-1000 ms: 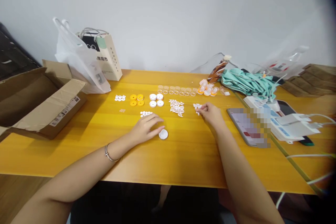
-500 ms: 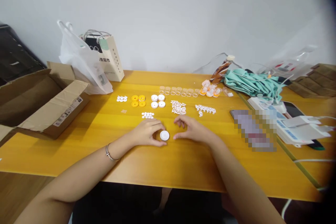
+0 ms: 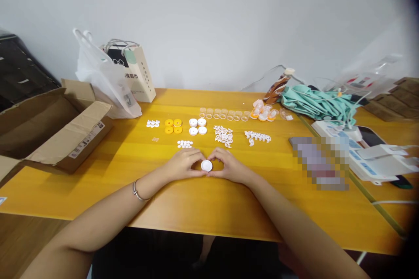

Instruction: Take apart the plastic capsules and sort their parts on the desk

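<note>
Pinching white disc (image 3: 206,165) | left hand (image 3: 183,164), right hand (image 3: 231,167) — both half-curled — clamped on its rim

1. An open cardboard box (image 3: 62,137) with a printed label on its side sits at the left of the frame.
2. A black object (image 3: 26,69) shows behind it, at the left edge.
3. A white plastic bag (image 3: 98,74) stands upper left, partly covering a beige paper bag (image 3: 146,76) with rope handles.
4. Right of centre, a brown bottle (image 3: 276,90) tilts beside a crumpled teal cloth (image 3: 316,101).
5. Lower down, a phone (image 3: 316,159), its screen pixelated, lies near a white power strip (image 3: 355,154).
6. Brown boxes (image 3: 386,104) fill the far right.
</note>
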Tool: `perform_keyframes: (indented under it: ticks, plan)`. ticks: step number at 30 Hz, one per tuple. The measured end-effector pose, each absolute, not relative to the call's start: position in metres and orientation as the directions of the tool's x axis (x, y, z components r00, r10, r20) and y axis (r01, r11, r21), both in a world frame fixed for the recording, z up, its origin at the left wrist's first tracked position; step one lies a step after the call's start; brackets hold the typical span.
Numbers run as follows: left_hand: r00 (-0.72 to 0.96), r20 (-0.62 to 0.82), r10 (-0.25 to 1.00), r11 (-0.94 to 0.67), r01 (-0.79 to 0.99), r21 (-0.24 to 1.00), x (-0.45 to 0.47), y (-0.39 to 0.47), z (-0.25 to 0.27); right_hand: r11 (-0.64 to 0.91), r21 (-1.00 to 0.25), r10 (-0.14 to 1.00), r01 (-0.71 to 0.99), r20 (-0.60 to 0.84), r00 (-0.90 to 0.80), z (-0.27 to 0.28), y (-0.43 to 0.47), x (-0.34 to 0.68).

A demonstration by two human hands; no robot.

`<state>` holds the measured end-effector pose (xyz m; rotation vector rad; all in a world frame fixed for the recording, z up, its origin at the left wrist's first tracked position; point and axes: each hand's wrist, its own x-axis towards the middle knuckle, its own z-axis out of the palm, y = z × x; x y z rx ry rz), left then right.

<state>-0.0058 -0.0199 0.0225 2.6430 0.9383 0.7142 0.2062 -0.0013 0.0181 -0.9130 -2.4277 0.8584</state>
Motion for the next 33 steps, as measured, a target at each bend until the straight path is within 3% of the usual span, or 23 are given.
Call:
perform_keyframes:
  ticks: [5,10,14,18,25,33]
  plan:
    - [0.633,0.382,0.674,-0.737,0.531,0.419,-0.003,-0.021,0.02,0.619,-0.637,0.712,0.46,0.206,-0.671,0.016,-0.004,0.201]
    - [0.482,0.482,0.731,-0.682,0.539,0.494,0.0,-0.025,0.02,0.641,-0.613,0.707,0.463,0.235,-0.667,0.012,-0.004,0.2]
    - [0.424,0.549,0.72,-0.684,0.566,0.46,-0.01,-0.018,0.029,0.637,-0.636,0.699,0.435,0.239,-0.674,0.009,-0.002,0.202]
    - [0.283,0.601,0.747,-0.578,0.723,0.379,-0.039,0.003,0.04,0.63,-0.659,0.688,0.412,0.226,-0.69,0.009,0.0,0.204]
    - [0.023,0.385,0.923,-0.164,0.927,0.337,-0.091,0.031,0.046,0.588,-0.669,0.715,0.454,0.169,-0.678,0.013,0.0,0.205]
    - [0.007,0.248,0.969,-0.075,0.961,0.267,-0.094,0.033,0.042,0.571,-0.678,0.726,0.463,0.155,-0.67,0.013,0.001,0.205]
